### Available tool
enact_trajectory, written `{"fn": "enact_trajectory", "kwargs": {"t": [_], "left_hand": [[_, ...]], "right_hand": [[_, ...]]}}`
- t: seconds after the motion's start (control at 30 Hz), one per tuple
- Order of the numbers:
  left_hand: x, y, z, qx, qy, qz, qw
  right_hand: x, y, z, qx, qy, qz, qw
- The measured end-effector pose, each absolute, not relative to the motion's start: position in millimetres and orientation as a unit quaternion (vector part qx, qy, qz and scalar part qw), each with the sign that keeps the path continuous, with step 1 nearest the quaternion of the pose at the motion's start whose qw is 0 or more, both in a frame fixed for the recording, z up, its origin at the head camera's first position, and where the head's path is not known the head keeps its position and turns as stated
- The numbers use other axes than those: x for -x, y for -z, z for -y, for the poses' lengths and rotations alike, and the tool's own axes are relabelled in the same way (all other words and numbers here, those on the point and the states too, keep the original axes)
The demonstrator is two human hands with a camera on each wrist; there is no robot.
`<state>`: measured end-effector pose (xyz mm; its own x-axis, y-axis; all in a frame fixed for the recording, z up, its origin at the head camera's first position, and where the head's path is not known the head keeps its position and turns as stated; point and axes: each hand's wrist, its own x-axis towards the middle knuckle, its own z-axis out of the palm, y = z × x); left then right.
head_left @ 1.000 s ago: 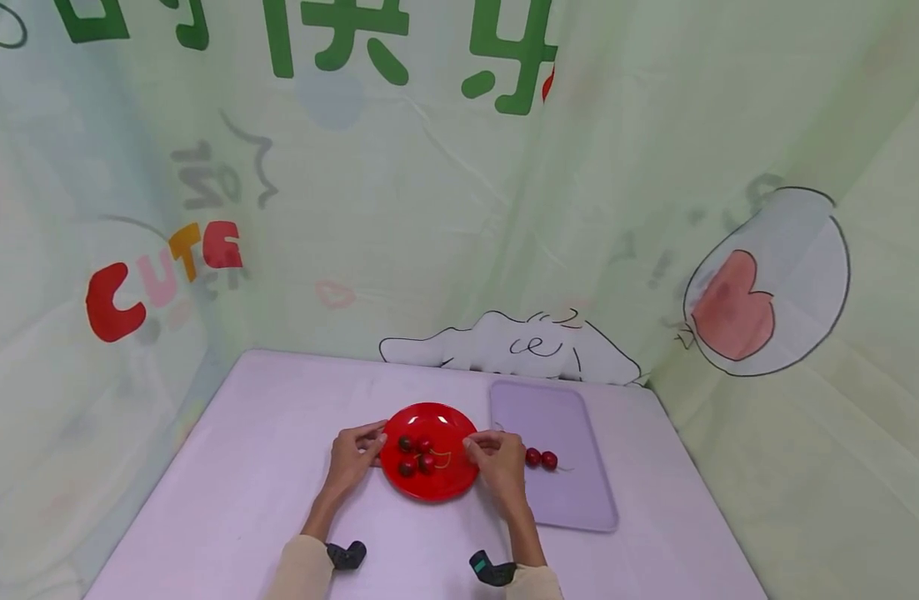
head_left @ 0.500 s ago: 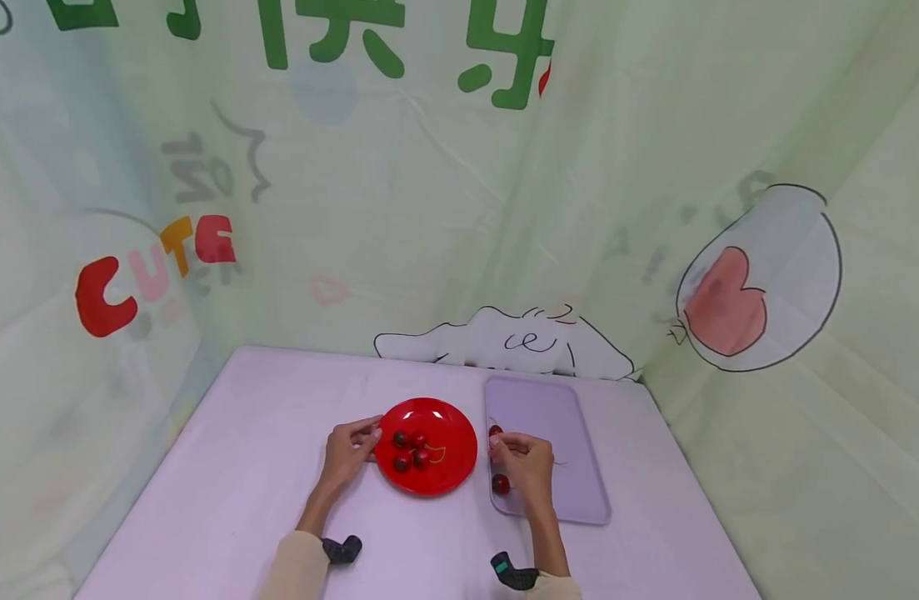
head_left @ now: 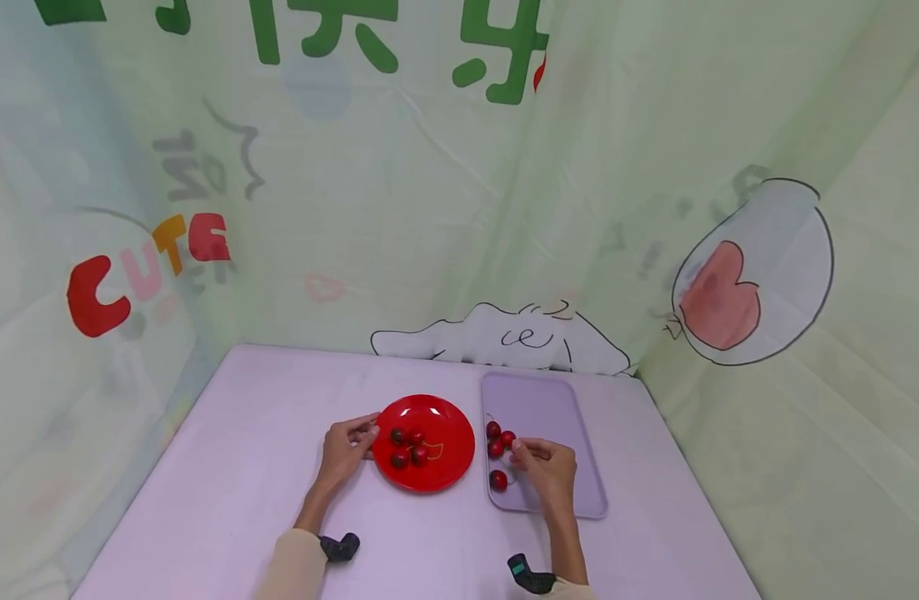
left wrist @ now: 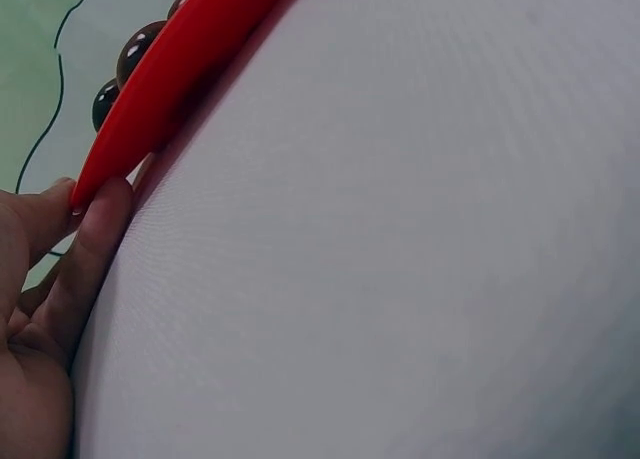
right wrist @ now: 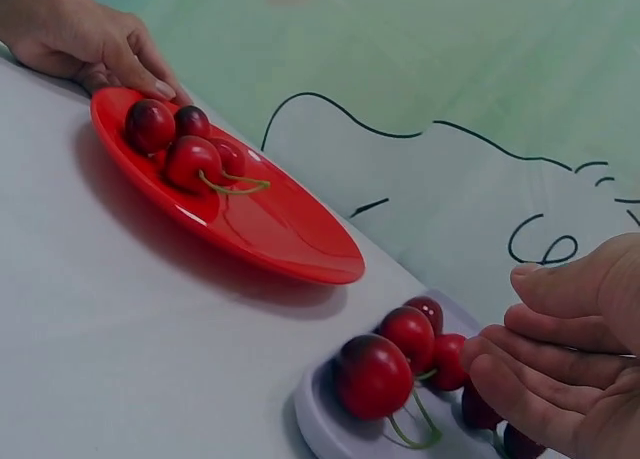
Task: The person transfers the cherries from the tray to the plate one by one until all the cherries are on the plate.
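1. While the left hand pinches the left rim of a red plate, its grip is closed on that edge: thumb above, fingers underneath.
2. Left pose: forearm slants up and rightward from the lower edge of the head view; fingers point right. Pinched rim stands clear of the bench; cannot tell whether the plate's base touches it.
3. Right hand is over a pale purple tray, back of the hand uppermost, fingers pointing left. Grip slack: thumb held apart from softly bent fingers, nothing seen between them.
4. Right fingertips sit just beside the tray cherries; contact cannot be made out. Right forearm leans up and slightly leftward.
5. Plate cherries: four, grouped on the left half of the plate, toward the left hand. Light green stem reaches to the right.
6. Tray lies just right of the plate, apart from it. Four cherries show near its left edge in the head view; the right wrist view adds two more, partly behind the fingers. Green stems on some.
7. Both wrists carry a dark device, below pale sleeves.
8. Behind the bench: pale green curtain with a heart balloon drawing at right.
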<state>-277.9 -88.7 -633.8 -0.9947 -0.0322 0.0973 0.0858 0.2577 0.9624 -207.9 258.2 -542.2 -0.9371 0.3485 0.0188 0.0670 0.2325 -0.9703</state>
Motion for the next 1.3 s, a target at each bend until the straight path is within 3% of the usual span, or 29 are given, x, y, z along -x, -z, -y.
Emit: {"fn": "enact_trajectory", "kwargs": {"t": [0.47, 1.3], "left_hand": [[276.3, 633.1, 87.3, 0.016, 0.606, 0.794, 0.049], [273.6, 625.3, 88.6, 0.011, 0.607, 0.794, 0.042]], "right_hand": [[204.3, 560.4, -281.3, 0.169, -0.523, 0.825, 0.128], [198.3, 560.6, -255.1, 0.074, -0.372, 0.908, 0.177]]}}
